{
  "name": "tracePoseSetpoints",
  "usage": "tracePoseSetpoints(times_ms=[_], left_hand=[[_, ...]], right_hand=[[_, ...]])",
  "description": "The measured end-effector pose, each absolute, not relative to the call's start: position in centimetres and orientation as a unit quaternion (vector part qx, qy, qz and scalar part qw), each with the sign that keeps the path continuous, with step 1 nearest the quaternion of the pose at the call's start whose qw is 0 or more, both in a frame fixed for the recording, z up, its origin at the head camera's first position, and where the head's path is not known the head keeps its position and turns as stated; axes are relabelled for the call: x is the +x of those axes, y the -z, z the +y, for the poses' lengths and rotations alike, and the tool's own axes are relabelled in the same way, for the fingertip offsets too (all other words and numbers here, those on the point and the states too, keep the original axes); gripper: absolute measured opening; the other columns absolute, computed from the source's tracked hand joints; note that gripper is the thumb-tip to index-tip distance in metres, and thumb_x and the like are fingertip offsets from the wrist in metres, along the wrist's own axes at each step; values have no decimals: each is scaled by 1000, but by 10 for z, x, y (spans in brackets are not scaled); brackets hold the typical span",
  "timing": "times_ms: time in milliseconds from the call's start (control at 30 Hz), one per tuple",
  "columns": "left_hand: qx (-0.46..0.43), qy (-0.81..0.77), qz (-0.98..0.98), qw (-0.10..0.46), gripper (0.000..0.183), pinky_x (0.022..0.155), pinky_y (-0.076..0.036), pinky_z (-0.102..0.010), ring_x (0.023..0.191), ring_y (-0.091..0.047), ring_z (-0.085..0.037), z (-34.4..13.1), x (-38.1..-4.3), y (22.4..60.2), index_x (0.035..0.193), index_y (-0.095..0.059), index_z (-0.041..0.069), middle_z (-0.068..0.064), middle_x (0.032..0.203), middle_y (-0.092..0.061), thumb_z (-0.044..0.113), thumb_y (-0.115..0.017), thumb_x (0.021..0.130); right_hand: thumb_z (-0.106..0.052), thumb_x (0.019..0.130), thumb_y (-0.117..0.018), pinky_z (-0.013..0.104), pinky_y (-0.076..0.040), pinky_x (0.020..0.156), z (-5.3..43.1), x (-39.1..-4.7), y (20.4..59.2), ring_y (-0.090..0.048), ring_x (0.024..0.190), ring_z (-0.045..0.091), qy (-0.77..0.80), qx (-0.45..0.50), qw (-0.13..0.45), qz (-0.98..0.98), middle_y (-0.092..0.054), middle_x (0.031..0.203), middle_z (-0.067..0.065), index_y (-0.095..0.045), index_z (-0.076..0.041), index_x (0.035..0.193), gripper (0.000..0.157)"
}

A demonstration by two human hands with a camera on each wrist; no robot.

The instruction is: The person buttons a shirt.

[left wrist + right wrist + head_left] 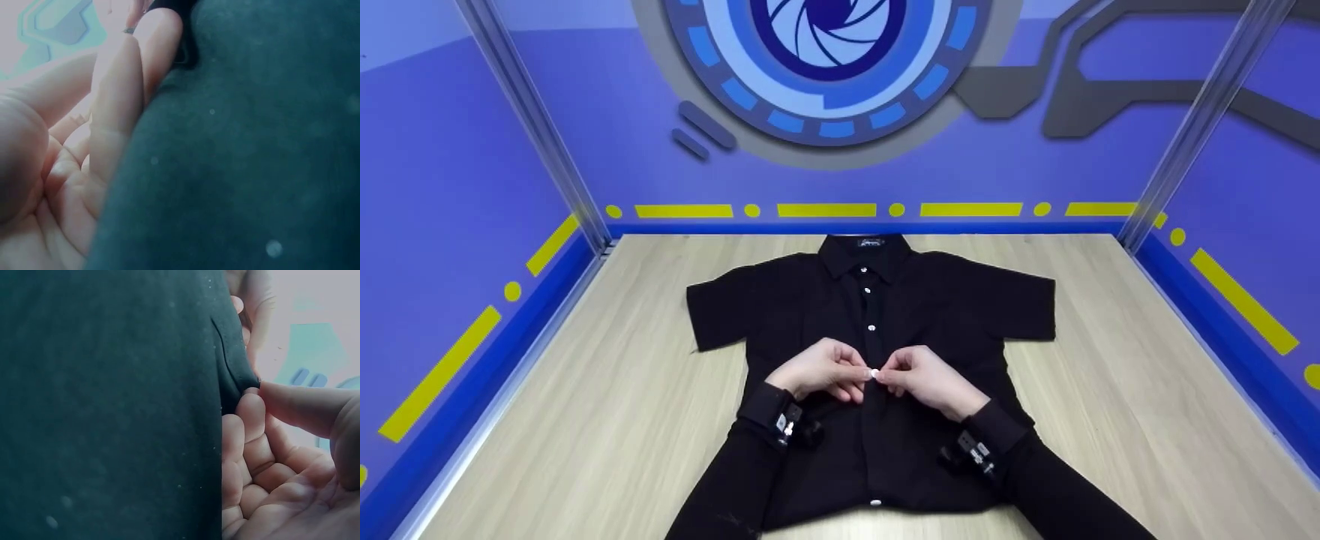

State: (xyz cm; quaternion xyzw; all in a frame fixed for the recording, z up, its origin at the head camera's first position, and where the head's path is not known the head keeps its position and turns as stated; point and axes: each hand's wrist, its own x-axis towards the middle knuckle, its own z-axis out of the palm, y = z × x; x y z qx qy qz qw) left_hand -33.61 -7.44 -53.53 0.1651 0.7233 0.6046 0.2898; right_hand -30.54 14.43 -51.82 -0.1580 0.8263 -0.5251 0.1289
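Observation:
A black short-sleeved shirt (810, 300) lies front up, collar toward the back wall. Both hands meet at its front placket, around a small white button (874, 373). From the left side, my left hand (829, 371) pinches the shirt's cloth beside that button. My right hand (919, 377) pinches the raised placket edge from the other side, its thumb right at the button. In the right wrist view, dark cloth (233, 377) runs up into the pinch of thumb and forefinger. Cloth (253, 140) fills much of the left wrist view, hiding part of the fingers.
More white buttons run up the placket, including one at mid-chest (871, 328), and a lower button (875, 502) sits by the hem. The shirt lies on a wood-grain table (1110, 390). Blue-purple panels (547, 112) with metal corner posts enclose the table's back and sides.

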Motion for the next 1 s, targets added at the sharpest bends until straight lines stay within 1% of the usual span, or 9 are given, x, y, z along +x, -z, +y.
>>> tracePoseSetpoints(times_ms=[200, 333, 400, 467, 567, 667, 733, 867, 1000], left_hand=[[165, -610, 721, 283, 23, 56, -56, -23, 64, -70, -15, -71, -336, 535, 92, -68, 4, -12, 77, -73, 24, -74, 85], [162, -611, 724, 277, 17, 57, -57, -23, 64, -70, -14, -69, -336, 534, 91, -68, 4, -10, 76, -73, 20, -73, 87], [158, -610, 727, 274, 16, 57, -57, -23, 63, -69, -12, -69, -336, 534, 90, -68, 4, -7, 75, -72, 20, -72, 87], [153, -610, 729, 271, 17, 57, -57, -22, 61, -67, -11, -68, -336, 534, 90, -68, 4, -5, 73, -70, 20, -72, 87], [145, -611, 732, 266, 19, 57, -56, -22, 61, -67, -10, -69, -336, 534, 91, -68, 3, -5, 73, -70, 20, -73, 86], [143, -610, 734, 262, 19, 58, -57, -22, 63, -68, -11, -69, -337, 534, 93, -69, 2, -7, 74, -72, 19, -73, 86], [143, -609, 737, 256, 19, 58, -57, -22, 62, -69, -11, -69, -337, 534, 93, -69, 1, -9, 74, -72, 18, -73, 86], [136, -612, 741, 241, 17, 56, -56, -21, 61, -68, -11, -68, -338, 533, 91, -69, 0, -9, 72, -72, 16, -72, 87], [122, -623, 741, 221, 17, 55, -55, -20, 59, -67, -11, -66, -339, 533, 90, -67, -2, -9, 71, -72, 13, -72, 87]], right_hand=[[-32, 86, -73, 20, -40, 49, 142, -300, 512, -51, 52, 9, 478, -153, 106, 858, -55, 57, -2, -61, -9, 69, 31], [-36, 86, -71, 20, -33, 43, 137, -293, 506, -43, 46, 5, 408, -179, 66, 893, -49, 54, -10, -58, -16, 62, 34], [-39, 86, -71, 20, -33, 42, 133, -287, 503, -41, 45, 4, 375, -192, 54, 905, -47, 52, -13, -57, -19, 59, 36], [-44, 84, -71, 22, -34, 42, 128, -279, 501, -41, 44, 3, 345, -202, 59, 915, -46, 50, -14, -56, -20, 57, 39], [-58, 78, -71, 26, -37, 41, 120, -268, 500, -45, 43, 6, 292, -202, 82, 931, -47, 48, -14, -56, -22, 54, 45], [-64, 72, -71, 29, -38, 44, 115, -260, 500, -48, 47, 10, 237, -193, 96, 947, -49, 49, -13, -55, -24, 53, 47], [-61, 71, -71, 30, -38, 46, 114, -258, 500, -48, 50, 11, 215, -193, 93, 953, -50, 50, -13, -55, -26, 53, 43], [-43, 72, -71, 27, -39, 47, 116, -259, 500, -47, 50, 9, 225, -218, 98, 945, -47, 50, -15, -54, -25, 54, 30], [-32, 72, -70, 24, -40, 48, 123, -265, 499, -47, 50, 6, 263, -232, 132, 927, -49, 51, -16, -58, -24, 57, 21]])
